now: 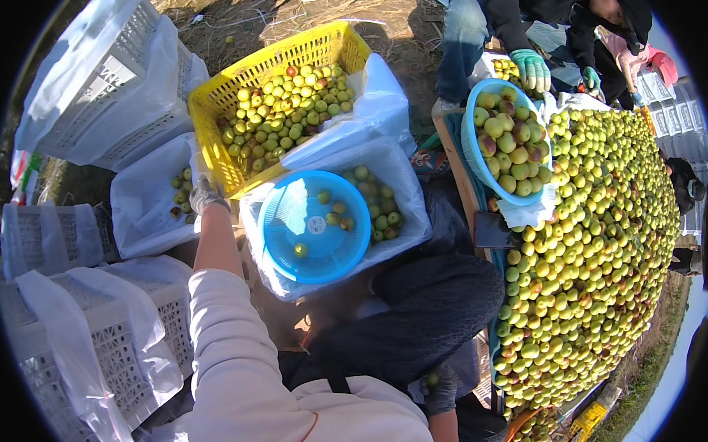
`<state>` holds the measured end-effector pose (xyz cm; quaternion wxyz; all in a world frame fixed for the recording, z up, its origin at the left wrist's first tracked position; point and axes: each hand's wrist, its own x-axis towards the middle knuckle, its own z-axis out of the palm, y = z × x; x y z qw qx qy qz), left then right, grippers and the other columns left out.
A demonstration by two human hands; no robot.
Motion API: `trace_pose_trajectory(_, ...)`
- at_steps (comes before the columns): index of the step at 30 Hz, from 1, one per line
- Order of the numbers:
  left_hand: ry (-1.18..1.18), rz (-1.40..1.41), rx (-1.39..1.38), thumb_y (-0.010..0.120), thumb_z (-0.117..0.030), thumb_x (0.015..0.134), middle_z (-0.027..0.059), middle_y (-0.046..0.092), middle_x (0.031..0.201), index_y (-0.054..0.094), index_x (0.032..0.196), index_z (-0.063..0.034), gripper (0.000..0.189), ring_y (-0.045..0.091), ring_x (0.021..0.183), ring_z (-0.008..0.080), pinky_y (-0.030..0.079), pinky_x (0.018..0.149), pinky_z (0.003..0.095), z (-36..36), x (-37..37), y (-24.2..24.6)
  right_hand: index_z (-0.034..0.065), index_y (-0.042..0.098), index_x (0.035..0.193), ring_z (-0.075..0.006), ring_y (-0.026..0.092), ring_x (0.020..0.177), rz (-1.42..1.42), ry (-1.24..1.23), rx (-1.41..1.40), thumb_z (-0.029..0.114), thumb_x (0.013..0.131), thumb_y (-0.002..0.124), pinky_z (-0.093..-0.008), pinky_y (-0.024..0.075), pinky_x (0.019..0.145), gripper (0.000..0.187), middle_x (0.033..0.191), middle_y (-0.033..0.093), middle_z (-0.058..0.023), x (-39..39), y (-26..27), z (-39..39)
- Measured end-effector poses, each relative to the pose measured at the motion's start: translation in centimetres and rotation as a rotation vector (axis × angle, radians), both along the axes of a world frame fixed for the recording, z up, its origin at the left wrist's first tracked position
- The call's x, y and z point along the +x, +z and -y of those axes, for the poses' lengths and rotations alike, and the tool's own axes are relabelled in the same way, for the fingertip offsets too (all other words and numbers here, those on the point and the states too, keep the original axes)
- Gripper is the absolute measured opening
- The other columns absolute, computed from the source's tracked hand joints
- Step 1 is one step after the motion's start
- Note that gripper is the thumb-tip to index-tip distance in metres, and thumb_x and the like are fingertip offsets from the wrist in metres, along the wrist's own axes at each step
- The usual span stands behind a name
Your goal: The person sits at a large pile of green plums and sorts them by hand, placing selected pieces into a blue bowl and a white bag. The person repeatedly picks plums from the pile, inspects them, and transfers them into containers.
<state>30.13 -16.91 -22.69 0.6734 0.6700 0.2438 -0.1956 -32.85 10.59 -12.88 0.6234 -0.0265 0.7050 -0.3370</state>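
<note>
My left hand [205, 197], in a grey glove, is at the near left corner of a yellow plastic crate [213, 108], its fingers bent against the edge. Green and yellow jujubes [288, 96] lie inside that crate. My right hand [440, 393], also gloved, is low beside my leg and holds a green jujube [433, 378]. Before me a blue plastic basket [284, 204] with several jujubes rests on a crate lined with white plastic film [413, 191]; more jujubes show in this crate. To the left, another film-lined crate [138, 205] holds some fruit.
A broad heap of jujubes [592, 258] covers the sorting table at right. On its edge are a full light-blue basket [471, 128] and a phone [494, 230]. Film-wrapped white crates [116, 341] stand at left. A co-worker's green-gloved hand [530, 69] is near the full basket.
</note>
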Motion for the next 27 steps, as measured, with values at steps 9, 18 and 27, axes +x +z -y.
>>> trace_pose_trajectory(9,-0.118,-0.03,-0.127,0.06,-0.018,0.091,0.011,0.055,0.118,0.052,0.118,-0.0079,0.03,0.057,0.099,0.0266,0.056,0.077,0.0319,-11.8,14.7,-9.3,0.019,0.055,0.086,-0.021,0.051,0.042,-0.109,-0.077,0.063,0.041,0.084,0.065,-0.0293,0.0344,0.031,0.025,0.067,0.055,-0.0031,1.7,0.0,0.0)
trace_pose_trajectory(18,-1.156,0.582,-0.464,0.056,-0.004,0.093,0.0056,0.062,0.096,0.058,0.113,-0.0021,0.019,0.055,0.079,0.0103,0.046,0.07,0.0216,-4.6,-20.7,5.7,0.0109,0.06,0.097,-0.0136,0.044,0.045,0.29,-0.283,-0.282,0.052,0.096,0.045,-0.0225,0.0318,0.036,0.044,0.089,0.061,-0.0108,1.1,6.9,5.2)
trace_pose_trajectory(27,-2.216,1.298,-1.047,0.077,-0.023,0.073,0.0127,0.061,0.106,0.063,0.114,-0.0076,0.046,0.062,0.085,0.0297,0.054,0.075,0.0388,-9.9,-47.0,18.0,0.0002,0.04,0.14,-0.0255,0.054,0.114,0.686,-0.331,-0.557,0.059,0.096,0.038,-0.038,0.0388,0.102,0.073,0.127,0.055,-0.0131,2.4,11.0,6.5)
